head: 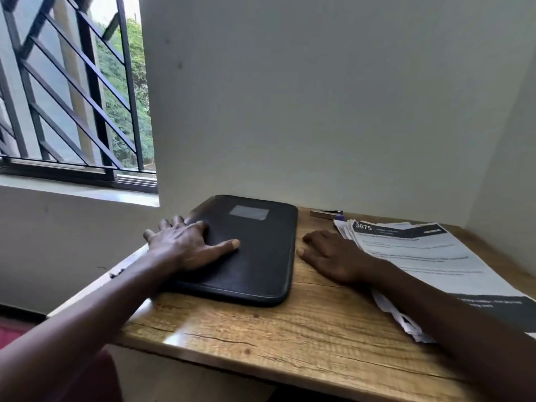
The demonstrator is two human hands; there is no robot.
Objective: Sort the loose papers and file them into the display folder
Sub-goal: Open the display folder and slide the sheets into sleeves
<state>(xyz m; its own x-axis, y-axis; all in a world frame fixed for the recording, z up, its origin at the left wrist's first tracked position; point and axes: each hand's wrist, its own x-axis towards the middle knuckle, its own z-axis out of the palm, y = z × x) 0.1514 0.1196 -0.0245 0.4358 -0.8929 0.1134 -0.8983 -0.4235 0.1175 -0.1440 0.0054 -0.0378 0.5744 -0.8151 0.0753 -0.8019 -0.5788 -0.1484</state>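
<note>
The black display folder (255, 256) lay closed on the wooden table (290, 338), toward its left side. The left hand (185, 245) rested flat on the folder's left part, fingers straight and spread. The right hand (330, 256) lay palm down on the table, fingers relaxed and holding nothing, between the folder and the loose papers (420, 250), which were stacked at the right

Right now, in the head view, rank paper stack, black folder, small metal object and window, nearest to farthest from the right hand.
1. paper stack: beside the right hand, under its forearm.
2. black folder: just left, small gap.
3. small metal object: behind, by the wall.
4. window: far left.
</note>
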